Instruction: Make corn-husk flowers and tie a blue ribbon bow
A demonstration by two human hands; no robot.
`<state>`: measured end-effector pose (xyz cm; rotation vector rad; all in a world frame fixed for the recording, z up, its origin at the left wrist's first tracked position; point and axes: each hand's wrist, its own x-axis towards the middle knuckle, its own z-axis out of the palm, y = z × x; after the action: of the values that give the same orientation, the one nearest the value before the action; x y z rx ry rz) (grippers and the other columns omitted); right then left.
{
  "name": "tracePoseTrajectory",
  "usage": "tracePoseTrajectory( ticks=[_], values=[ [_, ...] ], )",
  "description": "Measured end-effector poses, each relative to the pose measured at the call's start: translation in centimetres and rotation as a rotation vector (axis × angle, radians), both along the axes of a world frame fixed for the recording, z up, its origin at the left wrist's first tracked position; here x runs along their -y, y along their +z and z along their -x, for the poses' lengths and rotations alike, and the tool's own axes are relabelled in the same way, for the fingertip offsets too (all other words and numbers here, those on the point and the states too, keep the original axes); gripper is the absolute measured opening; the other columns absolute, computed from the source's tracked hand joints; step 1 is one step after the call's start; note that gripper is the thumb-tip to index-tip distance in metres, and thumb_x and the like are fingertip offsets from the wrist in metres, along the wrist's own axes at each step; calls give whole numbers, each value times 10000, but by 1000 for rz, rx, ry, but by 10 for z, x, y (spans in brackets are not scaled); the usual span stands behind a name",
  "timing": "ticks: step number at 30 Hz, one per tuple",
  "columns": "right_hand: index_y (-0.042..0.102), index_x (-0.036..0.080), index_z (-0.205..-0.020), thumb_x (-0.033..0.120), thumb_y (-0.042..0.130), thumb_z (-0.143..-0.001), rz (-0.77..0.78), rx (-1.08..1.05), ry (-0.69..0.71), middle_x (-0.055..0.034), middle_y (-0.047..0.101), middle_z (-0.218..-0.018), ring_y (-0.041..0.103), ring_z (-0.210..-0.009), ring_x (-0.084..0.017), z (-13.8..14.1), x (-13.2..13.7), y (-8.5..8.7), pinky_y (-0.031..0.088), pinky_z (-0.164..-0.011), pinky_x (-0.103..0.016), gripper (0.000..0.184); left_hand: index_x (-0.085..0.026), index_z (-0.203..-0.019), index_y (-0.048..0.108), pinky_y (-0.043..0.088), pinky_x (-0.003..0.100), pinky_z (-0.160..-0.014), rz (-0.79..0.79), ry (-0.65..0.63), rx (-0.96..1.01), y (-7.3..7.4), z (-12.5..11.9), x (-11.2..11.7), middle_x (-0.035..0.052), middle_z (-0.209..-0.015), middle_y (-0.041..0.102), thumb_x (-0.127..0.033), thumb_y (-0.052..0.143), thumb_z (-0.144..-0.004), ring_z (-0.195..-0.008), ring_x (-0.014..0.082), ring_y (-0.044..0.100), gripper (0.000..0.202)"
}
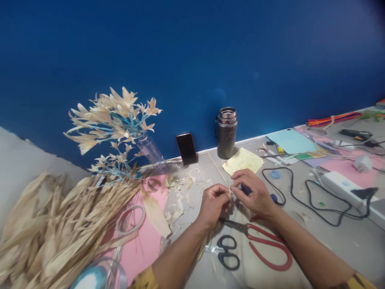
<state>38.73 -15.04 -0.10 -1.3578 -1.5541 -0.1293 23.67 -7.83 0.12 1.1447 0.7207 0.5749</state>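
Observation:
My left hand [214,202] and my right hand [253,192] meet above the grey table [345,241], fingertips pinched together on a small pale piece, likely a strip of dried husk [231,193]. A bit of blue shows under my right fingers. Both hands are closed in a pinch. Below them lie red-handled scissors [264,245] and smaller black-handled scissors [227,253]. A thin wooden stick [217,167] lies just beyond my hands.
A heap of dried corn husks [60,224] fills the left, with pink paper [144,241] and a tape ring [130,219]. A husk flower bouquet [117,124], phone [187,149] and steel flask [226,132] stand by the blue wall. Black cables [313,204] and a power strip [343,185] lie on the right.

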Motion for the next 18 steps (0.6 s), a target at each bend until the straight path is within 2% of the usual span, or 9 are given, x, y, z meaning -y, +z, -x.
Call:
tracePoseTrajectory(
  ticks=[8, 18],
  values=[
    [595, 246, -824, 152, 622, -901, -10, -5, 8, -78, 686, -938, 645, -902, -242, 1, 0, 0, 524, -771, -389, 125, -163, -684, 649, 356, 215, -477, -11, -12, 32, -4, 1, -2, -21, -539, 579, -319, 767, -668, -455, 91, 495, 196],
    [583, 244, -811, 148, 630, -895, -13, 21, -12, -75, 695, -932, 644, -877, -228, 3, 1, 0, 526, -740, -371, 136, -156, -675, 643, 364, 204, -470, 62, -4, 52, -1, 0, 0, -36, -536, 561, -277, 765, -648, -449, 84, 511, 174]
  ],
)
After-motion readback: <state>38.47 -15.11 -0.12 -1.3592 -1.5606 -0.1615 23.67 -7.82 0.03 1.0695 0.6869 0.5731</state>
